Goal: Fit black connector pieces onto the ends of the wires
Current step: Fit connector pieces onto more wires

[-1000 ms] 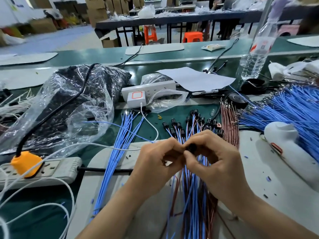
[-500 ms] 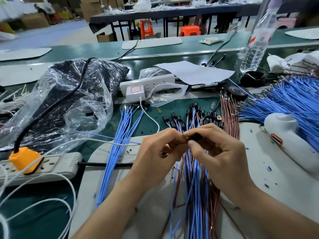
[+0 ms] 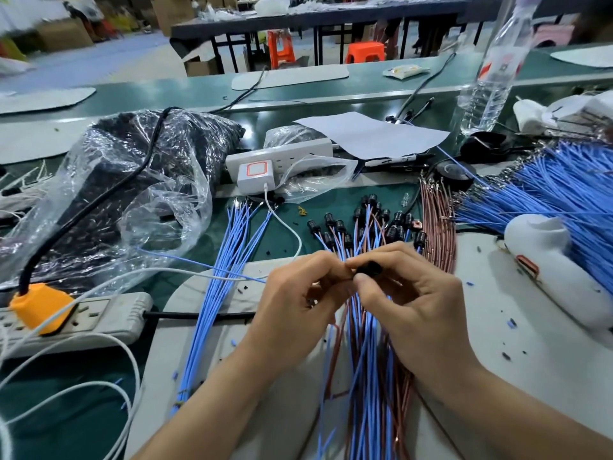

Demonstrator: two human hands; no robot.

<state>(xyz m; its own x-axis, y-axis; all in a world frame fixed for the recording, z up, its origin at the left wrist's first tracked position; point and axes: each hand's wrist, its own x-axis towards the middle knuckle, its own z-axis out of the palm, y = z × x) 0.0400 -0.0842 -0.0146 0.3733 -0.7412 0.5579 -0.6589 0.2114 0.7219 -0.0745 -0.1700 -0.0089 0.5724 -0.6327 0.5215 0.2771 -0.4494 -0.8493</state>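
My left hand [image 3: 298, 300] and my right hand [image 3: 414, 303] meet fingertip to fingertip over a white mat. My right thumb and forefinger pinch a black connector piece [image 3: 369, 269]. My left fingertips pinch at its left end, where the wire end is hidden by my fingers. Under both hands lies a bundle of blue and brown wires [image 3: 365, 376]. Its far ends carry several black connectors [image 3: 365, 224]. Bare blue wires [image 3: 225, 277] lie to the left, and bare brown wires [image 3: 438, 227] to the right.
A large pile of blue wires [image 3: 564, 194] and a white hand tool [image 3: 557, 280] fill the right side. At left are a plastic bag of black parts [image 3: 132, 180] and a power strip [image 3: 99, 323] with an orange plug [image 3: 36, 307]. A water bottle [image 3: 491, 71] stands at the back right.
My hands stay together at the same spot. The black connector has turned between my fingertips and shows more of its length now.
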